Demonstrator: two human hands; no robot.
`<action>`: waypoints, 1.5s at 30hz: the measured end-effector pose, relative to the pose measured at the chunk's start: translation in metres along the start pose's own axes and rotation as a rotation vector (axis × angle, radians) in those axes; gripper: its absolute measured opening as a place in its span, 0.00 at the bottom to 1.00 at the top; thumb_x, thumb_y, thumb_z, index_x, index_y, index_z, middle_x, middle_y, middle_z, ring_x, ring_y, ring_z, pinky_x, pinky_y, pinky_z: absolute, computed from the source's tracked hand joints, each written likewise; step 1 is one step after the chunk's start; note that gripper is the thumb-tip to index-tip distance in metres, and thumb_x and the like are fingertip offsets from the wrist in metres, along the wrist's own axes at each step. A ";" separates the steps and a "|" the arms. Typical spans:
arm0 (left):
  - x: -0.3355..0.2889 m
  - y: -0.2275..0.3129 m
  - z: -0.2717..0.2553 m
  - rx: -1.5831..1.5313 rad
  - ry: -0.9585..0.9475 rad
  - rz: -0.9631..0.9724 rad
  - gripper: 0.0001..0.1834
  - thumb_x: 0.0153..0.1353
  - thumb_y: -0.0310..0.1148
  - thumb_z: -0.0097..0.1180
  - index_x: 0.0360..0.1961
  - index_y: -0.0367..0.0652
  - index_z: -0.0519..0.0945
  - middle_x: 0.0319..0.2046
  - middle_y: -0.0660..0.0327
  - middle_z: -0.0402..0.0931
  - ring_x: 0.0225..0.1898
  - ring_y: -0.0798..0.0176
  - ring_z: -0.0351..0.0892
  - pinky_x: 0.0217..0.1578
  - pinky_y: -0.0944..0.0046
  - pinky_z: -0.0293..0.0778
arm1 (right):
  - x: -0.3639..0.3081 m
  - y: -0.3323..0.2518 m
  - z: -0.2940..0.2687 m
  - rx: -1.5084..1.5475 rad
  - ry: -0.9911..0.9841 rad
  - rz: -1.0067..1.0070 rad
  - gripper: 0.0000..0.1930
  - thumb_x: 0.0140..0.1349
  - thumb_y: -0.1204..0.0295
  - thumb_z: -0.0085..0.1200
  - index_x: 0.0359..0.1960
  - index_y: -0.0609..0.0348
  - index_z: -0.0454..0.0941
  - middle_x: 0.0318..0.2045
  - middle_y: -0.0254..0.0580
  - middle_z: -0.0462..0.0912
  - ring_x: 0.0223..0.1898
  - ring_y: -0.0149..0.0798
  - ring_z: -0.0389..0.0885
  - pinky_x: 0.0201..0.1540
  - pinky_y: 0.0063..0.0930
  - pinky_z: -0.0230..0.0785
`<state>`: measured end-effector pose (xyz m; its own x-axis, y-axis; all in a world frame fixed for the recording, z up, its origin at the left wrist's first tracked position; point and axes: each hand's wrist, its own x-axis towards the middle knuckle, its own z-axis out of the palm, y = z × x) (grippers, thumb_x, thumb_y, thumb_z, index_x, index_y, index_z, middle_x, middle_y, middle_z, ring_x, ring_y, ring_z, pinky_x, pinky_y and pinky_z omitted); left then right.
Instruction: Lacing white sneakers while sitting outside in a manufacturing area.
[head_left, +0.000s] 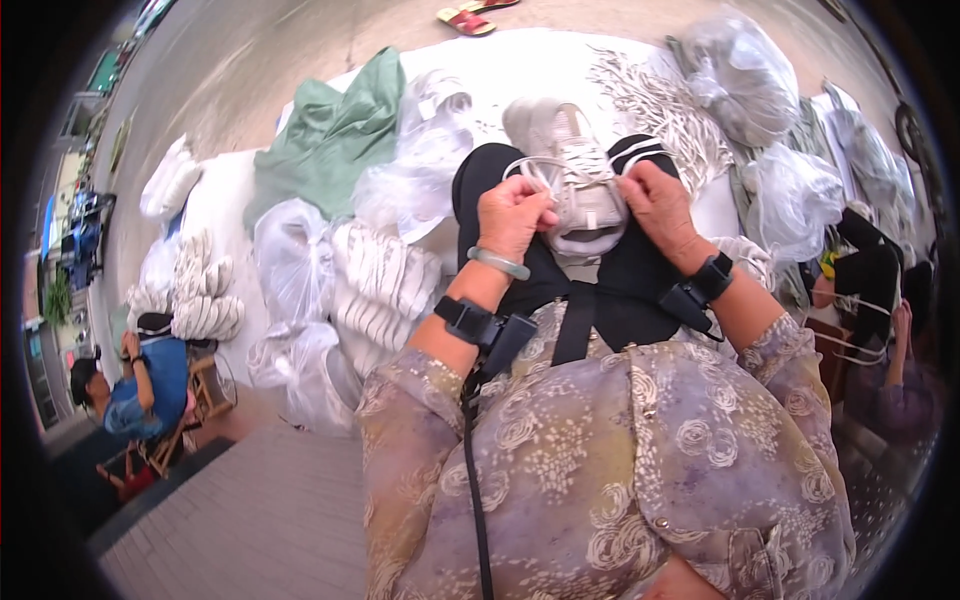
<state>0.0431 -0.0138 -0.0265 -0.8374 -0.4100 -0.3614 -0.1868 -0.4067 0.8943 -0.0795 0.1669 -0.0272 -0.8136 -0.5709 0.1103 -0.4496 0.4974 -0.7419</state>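
A whitish sneaker point(600, 212) rests on my lap between my black-clad knees, its heel opening toward me and its toe pointing away. White shoelace point(582, 160) crosses over its tongue, and a loop of it arcs out on the left side. My left hand point(515, 215), with a bracelet on its wrist, is closed, thumb and fingers pinching the lace beside the shoe. On the other side my right hand point(660, 205) is closed on a lace as well, close to the shoe's upper eyelets. Just left of the toe, another pale rounded shape point(520, 122) is partly hidden.
A heap of loose laces point(665, 110) lies on the white sheet ahead to the right. Clear plastic bags point(735, 80) stand beyond it. Stacked white sneakers point(385, 285) and green cloth point(340, 130) lie to the left. A seated person point(140, 385) is at far left, another at far right.
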 end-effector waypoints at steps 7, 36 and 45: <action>0.006 -0.003 0.015 -0.037 0.071 0.056 0.03 0.55 0.26 0.55 0.27 0.38 0.77 0.21 0.64 0.76 0.17 0.76 0.72 0.19 0.76 0.68 | 0.001 -0.013 -0.012 -0.124 -0.212 -0.063 0.15 0.54 0.61 0.57 0.28 0.60 0.69 0.17 0.39 0.72 0.19 0.34 0.72 0.24 0.26 0.65; 0.009 0.001 0.024 1.087 0.240 0.544 0.14 0.40 0.33 0.57 0.31 0.41 0.73 0.36 0.57 0.70 0.43 0.52 0.67 0.43 0.53 0.59 | 0.003 -0.005 -0.008 -0.041 -0.233 -0.025 0.18 0.52 0.53 0.55 0.24 0.56 0.70 0.17 0.41 0.75 0.24 0.45 0.76 0.26 0.36 0.64; -0.020 0.016 0.025 1.509 0.015 0.740 0.21 0.42 0.39 0.59 0.39 0.41 0.73 0.27 0.58 0.73 0.28 0.54 0.72 0.31 0.58 0.65 | 0.008 -0.010 -0.008 -0.152 -0.165 -0.063 0.14 0.51 0.59 0.53 0.24 0.58 0.72 0.17 0.47 0.75 0.24 0.50 0.76 0.27 0.41 0.65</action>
<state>0.0434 0.0084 0.0017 -0.9614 -0.1523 0.2291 -0.0808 0.9524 0.2938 -0.0841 0.1628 -0.0135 -0.7168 -0.6964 0.0344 -0.5578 0.5431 -0.6276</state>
